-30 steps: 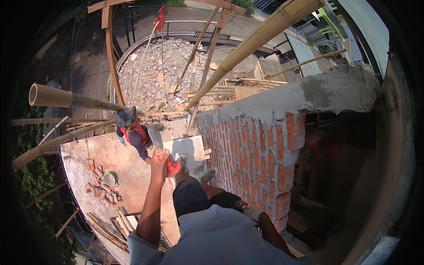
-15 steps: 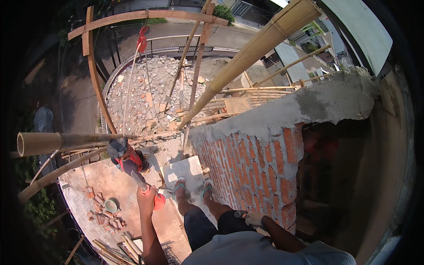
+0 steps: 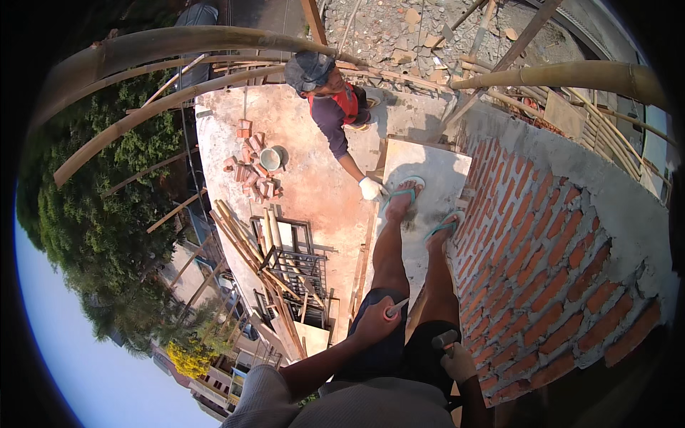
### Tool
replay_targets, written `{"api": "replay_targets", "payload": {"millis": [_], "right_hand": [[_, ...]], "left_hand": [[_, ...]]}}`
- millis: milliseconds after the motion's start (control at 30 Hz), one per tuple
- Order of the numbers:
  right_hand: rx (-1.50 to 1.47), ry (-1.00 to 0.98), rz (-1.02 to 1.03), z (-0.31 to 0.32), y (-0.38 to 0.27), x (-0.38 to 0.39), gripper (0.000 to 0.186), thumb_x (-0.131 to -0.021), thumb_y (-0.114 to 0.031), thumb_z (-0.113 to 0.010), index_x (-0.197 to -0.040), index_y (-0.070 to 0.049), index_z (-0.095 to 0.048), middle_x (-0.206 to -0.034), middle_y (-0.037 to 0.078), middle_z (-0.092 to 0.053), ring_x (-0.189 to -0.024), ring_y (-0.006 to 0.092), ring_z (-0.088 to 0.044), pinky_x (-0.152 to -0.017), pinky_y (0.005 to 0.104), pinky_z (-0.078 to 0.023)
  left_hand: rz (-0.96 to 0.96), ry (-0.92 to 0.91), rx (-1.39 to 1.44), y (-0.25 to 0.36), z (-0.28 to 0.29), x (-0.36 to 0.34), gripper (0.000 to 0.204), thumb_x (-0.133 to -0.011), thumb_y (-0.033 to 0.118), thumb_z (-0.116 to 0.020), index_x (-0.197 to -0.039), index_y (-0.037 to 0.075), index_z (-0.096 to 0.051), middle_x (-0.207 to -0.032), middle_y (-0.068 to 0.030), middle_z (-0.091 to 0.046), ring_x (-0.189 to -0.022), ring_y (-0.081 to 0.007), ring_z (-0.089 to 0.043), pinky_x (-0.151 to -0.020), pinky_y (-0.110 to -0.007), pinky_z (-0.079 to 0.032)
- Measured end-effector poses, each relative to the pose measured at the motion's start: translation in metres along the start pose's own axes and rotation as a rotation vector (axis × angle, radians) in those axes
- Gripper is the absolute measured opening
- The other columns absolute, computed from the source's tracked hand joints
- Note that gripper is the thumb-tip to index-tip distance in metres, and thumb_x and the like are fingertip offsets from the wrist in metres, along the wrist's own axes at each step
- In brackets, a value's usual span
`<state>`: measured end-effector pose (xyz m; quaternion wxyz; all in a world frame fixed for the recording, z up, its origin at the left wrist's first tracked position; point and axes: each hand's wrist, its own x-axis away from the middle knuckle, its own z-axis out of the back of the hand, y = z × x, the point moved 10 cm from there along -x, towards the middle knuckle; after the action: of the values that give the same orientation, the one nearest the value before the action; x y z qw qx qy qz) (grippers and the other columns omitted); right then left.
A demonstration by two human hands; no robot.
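My left hand (image 3: 377,324) is closed around a chisel (image 3: 397,307), above my dark shorts. Its grey shaft points up to the right, and a reddish, pale-rimmed round part shows at the fist. My gloved right hand (image 3: 459,362) grips a hammer (image 3: 445,339) by my right thigh, head upward. The brick wall (image 3: 535,250), partly coated in grey mortar, rises close to the right hand. My sandalled feet stand by a pale board (image 3: 428,158) beside that wall. A co-worker (image 3: 330,89) in a cap and red vest stretches a white-gloved hand (image 3: 372,188) to my left foot.
Broken bricks (image 3: 251,171) and a round bucket (image 3: 270,158) lie on the slab (image 3: 314,207) at left. Bamboo poles and a dark metal frame (image 3: 303,267) are piled nearer. Bamboo scaffolding (image 3: 214,46) crosses the far side, with rubble (image 3: 399,36) below beyond it.
My view has swung to the left. My left hand has drawn back toward my lap with the chisel. The co-worker's gloved hand now reaches out by my foot.
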<state>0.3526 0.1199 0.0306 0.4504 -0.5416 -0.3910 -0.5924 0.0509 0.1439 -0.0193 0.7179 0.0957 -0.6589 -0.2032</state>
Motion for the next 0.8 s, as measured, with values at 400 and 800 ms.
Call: {"api": "replay_targets", "payload": {"millis": [400, 800], "right_hand": [[-0.302, -0.046, -0.009, -0.017, 0.007, -0.006, 0.028, -0.076, -0.016, -0.065, -0.099, -0.001, -0.056, -0.089, 0.026, -0.065, -0.090, 0.0453, -0.063, -0.075, 0.0475, -0.049], [-0.381, -0.096, -0.044, -0.053, 0.031, -0.015, 0.029, -0.076, -0.017, -0.062, -0.098, 0.000, -0.056, -0.087, 0.026, -0.063, -0.087, 0.0451, -0.063, -0.074, 0.0480, -0.049]], "left_hand": [[0.081, 0.028, -0.089, -0.031, -0.015, 0.010, 0.021, -0.086, 0.020, -0.068, -0.089, 0.006, -0.052, -0.074, -0.0203, -0.060, -0.078, -0.0440, -0.062, -0.062, -0.047, -0.047], [0.082, 0.009, -0.147, -0.049, -0.023, 0.013, 0.021, -0.086, 0.021, -0.067, -0.090, 0.007, -0.052, -0.075, -0.0208, -0.061, -0.080, -0.0448, -0.062, -0.063, -0.049, -0.047]]}}
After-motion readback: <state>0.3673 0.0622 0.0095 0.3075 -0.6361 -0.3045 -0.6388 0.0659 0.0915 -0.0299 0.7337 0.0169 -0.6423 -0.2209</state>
